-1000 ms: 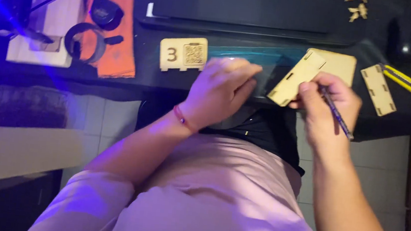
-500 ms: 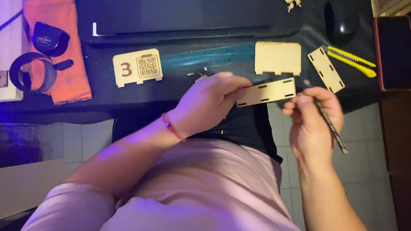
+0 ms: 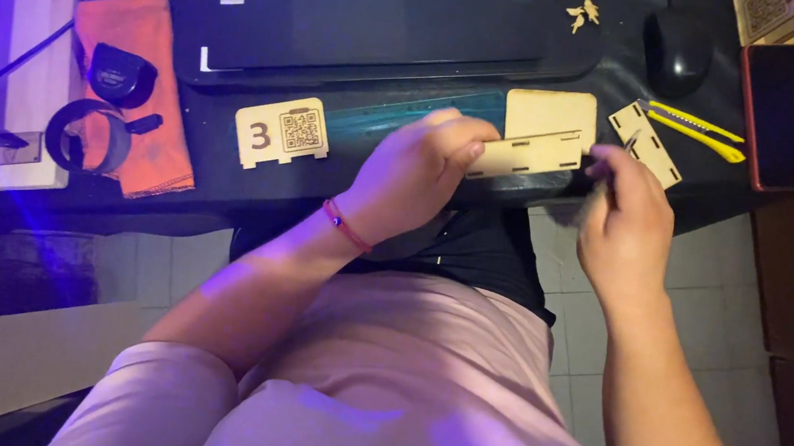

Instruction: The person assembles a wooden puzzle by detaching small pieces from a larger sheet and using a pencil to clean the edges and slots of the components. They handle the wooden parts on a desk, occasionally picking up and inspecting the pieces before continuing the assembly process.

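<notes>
Head view: since 1 second ago the wooden strip point(image 3: 527, 154) has swung from a steep tilt to nearly level, and it now bridges the gap between the 2 hands, held just above the near edge of the desk point(image 3: 206, 195). The left hand point(image 3: 416, 172) has come off the dark lap area and its fingers point(image 3: 467, 147) pinch the strip's left end. The right hand point(image 3: 626, 216) has turned, so the thin dark tool seen half a second ago is now only a blur at its fingers; whether they grip the tool, the strip's right end or both cannot be told. Judged from this, the work has moved from marking or picking at the piece to steadying it from both ends.

The strip is thin pale plywood, flat, with small slots cut along it and notched edges. Behind it lies a square panel point(image 3: 551, 114) of the same wood, and to the right a slotted tabbed piece point(image 3: 647, 145). A wooden tag point(image 3: 282, 131) sits to the left, with a yellow knife point(image 3: 697, 131), a laptop point(image 3: 378, 18) and an orange cloth point(image 3: 133, 91) around.
</notes>
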